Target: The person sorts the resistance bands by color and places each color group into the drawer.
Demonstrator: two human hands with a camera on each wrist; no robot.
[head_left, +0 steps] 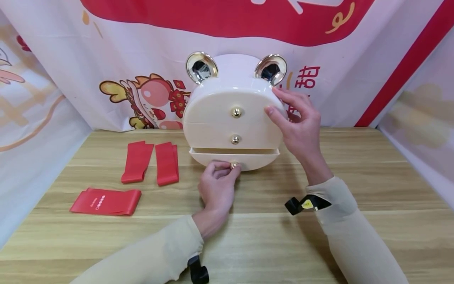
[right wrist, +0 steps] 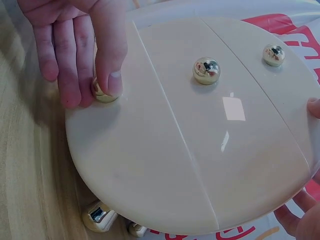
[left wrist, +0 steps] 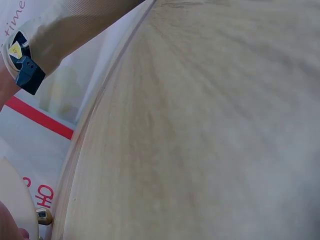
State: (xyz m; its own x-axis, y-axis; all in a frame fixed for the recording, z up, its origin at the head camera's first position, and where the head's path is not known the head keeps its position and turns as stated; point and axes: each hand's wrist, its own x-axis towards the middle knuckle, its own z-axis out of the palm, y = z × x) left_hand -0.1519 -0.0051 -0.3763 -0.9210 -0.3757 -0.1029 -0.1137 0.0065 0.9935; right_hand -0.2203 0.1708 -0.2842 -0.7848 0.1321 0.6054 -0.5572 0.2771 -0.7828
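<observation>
A white rounded drawer box (head_left: 203, 106) with three gold knobs stands on the table, two gold cup-shaped discs sticking up on top like ears. Its bottom drawer (head_left: 203, 157) is pulled out a little, leaving a narrow gap above its front edge. My left hand (head_left: 218, 183) pinches the bottom knob (head_left: 234, 165) between thumb and fingers. At the box's upper right side my right hand (head_left: 301, 122) grips the edge, thumb on the front face. The right wrist view shows the middle knob (right wrist: 206, 70) untouched and a gold foot (right wrist: 99, 216) near the tabletop.
Left of the box lie folded red bands: one (head_left: 137, 162), another (head_left: 167, 165), and a printed one (head_left: 106, 202) nearer me. A printed white and red cloth (head_left: 149, 47) hangs right behind the box. The wooden table (head_left: 255, 240) extends to both sides.
</observation>
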